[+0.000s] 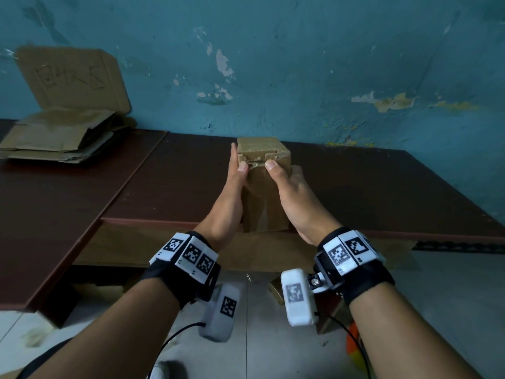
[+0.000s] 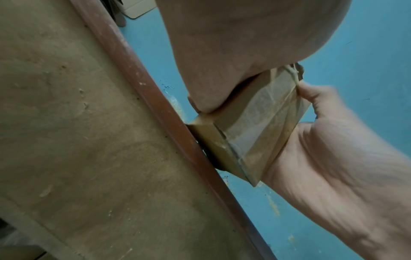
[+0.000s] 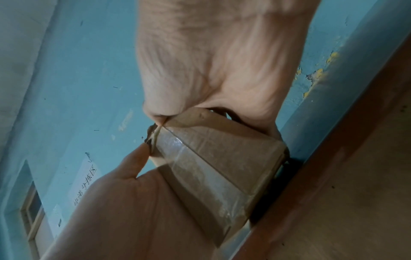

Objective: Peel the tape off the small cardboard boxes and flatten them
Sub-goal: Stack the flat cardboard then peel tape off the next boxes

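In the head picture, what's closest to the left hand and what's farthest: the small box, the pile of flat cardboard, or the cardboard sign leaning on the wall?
From the left hand:
1. small box, held in it, at the table's near edge.
2. pile of flat cardboard, far left on the table.
3. cardboard sign, behind that pile, against the wall.

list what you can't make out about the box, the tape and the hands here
- Left hand fingers: head view, hidden behind the cardboard box.
- Box's far side: every view, hidden by the box itself.
- Tape end: wrist views, covered by thumbs.
- Writing on the leaning cardboard sheet: head view, blurred.
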Demonstrator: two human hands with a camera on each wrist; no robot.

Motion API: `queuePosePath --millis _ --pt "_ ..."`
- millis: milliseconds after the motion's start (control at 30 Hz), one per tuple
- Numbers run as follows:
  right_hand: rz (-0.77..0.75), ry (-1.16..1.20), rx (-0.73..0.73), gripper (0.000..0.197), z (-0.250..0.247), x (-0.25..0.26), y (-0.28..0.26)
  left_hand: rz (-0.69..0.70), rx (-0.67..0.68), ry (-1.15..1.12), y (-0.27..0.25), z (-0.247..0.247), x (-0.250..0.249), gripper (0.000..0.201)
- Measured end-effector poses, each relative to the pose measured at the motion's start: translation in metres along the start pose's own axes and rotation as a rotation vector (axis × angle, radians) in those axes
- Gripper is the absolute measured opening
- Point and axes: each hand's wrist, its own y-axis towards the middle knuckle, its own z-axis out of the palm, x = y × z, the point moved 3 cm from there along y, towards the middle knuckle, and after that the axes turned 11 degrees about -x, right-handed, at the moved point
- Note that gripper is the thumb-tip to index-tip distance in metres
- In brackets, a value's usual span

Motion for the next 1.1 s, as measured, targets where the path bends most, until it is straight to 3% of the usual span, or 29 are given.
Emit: queuePosePath --millis 100,300,400,500,567,767,933,1000,1100 --pt "0.032 -0.004 -0.013 0.051 -0.001 0.003 -0.002 -0.003 0.023 -0.025 -0.001 0.002 -0.002 0.073" --pt "0.022 0.07 -0.038 0.068 -0.001 0.008 -0.006 0.027 -0.002 0.01 0.004 -0.002 -0.004 0.074" --pt "-0.003 0.195 -0.093 0.086 -0.001 0.014 -0.007 0.152 -0.14 0.083 0.004 -0.001 -0.013 0.062" --pt "-0.02 0.254 -0.121 0.08 0.003 0.02 -0.008 0.408 -0.331 0.224 0.003 -0.008 -0.026 0.05" --pt "-0.018 0.238 -0.137 0.083 0.005 0.022 -0.01 0.505 -0.417 0.291 0.002 -0.013 -0.03 0.036" --pt "-0.044 0.122 -0.128 0.09 0.007 0.025 -0.014 0.675 -0.473 0.402 -0.005 -0.021 -0.04 0.016" --pt "-0.068 0.118 -0.179 0.066 0.008 0.019 -0.009 0.701 -0.456 0.482 -0.006 -0.025 -0.044 0.008" --pt "-0.104 0.086 -0.207 0.076 0.008 0.016 -0.005 0.687 -0.473 0.507 -0.005 -0.025 -0.043 0.007" --pt "-0.137 0.003 -0.251 0.112 0.009 0.011 0.0 0.651 -0.492 0.557 -0.002 -0.026 -0.04 0.005"
